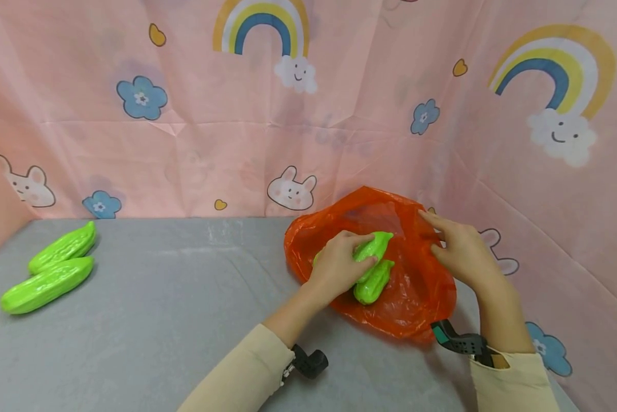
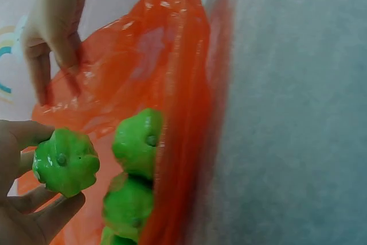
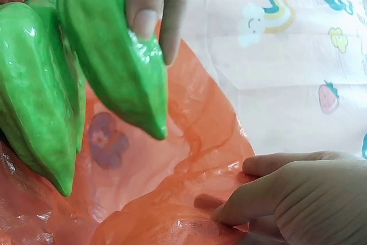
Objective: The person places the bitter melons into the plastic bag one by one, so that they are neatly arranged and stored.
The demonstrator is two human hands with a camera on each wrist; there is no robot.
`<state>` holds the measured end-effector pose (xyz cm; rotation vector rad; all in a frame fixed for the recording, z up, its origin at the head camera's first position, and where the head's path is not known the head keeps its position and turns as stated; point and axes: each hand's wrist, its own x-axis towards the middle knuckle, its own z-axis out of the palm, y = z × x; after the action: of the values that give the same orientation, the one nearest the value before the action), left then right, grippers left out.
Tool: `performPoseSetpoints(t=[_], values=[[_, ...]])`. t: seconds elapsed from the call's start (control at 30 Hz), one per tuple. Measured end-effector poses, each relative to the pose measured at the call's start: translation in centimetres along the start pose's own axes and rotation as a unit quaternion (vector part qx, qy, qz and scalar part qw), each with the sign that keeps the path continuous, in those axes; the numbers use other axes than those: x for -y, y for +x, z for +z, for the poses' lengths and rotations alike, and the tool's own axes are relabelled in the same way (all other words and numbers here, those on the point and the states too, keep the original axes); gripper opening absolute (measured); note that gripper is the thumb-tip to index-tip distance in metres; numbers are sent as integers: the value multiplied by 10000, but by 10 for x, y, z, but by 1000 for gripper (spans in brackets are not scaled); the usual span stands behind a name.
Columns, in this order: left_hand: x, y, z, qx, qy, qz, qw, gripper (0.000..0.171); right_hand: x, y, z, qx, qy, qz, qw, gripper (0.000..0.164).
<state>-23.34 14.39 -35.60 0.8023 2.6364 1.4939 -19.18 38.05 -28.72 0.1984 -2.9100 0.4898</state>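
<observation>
Here's the bag (image 1: 434,292) gaping, and our left hand (image 1: 339,263) has its grip curled round a gourd (image 1: 375,246) at the bag's mouth, long axis slanting toward the bag's far right, just beside other gourds (image 1: 374,285) inside; our right hand (image 1: 460,249) pinches the bag's right rim.

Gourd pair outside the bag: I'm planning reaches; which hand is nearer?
Left. The left hand holds a gourd at the red bag, right of the pair; the right hand is farther right, touching the bag.
</observation>
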Motion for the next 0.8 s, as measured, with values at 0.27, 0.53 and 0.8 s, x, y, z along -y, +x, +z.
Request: performPoseSetpoints(t=[0.27, 0.53, 0.8], values=[[3, 1, 12, 136, 1063, 249, 9939, 45, -1, -2, 2, 8, 36, 23, 10000, 64], [3, 0, 9, -50, 1601, 246, 9868, 44, 2, 0, 2, -39, 46, -53, 10000, 63], [4, 0, 9, -147, 1607, 133, 9868, 43, 3, 1, 3, -24, 99, -89, 9999, 63]])
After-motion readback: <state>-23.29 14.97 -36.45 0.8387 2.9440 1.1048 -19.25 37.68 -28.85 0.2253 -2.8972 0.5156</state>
